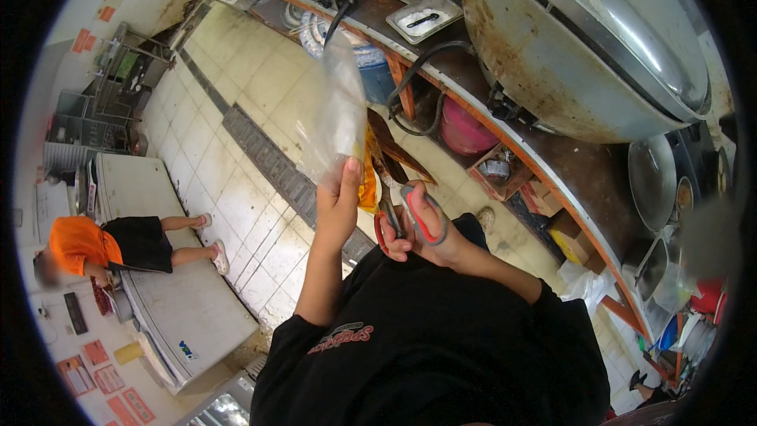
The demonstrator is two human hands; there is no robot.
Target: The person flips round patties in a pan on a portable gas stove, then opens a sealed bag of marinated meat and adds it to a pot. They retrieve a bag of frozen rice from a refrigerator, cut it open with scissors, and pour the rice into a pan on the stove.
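My left hand (340,204) grips a clear plastic bag (343,106), blurred at its upper end, together with what looks like a yellow-orange packet (370,180). My right hand (423,231) holds a pair of scissors with red and grey handles (427,216), thumb through one loop and fingers at the other. The scissor blades point up beside the packet, close to my left hand; whether they touch it cannot be told. Brown, shiny material (393,145) shows just behind the packet, its kind unclear.
A dark counter (568,171) on the right bears a large lidded metal pot (550,65), pans and a steel tray of white powder (423,22). Beneath stand a blue-lidded tub, a pink container (467,127) and boxes. At left, a person in orange (89,245) stands by a white chest freezer (189,313).
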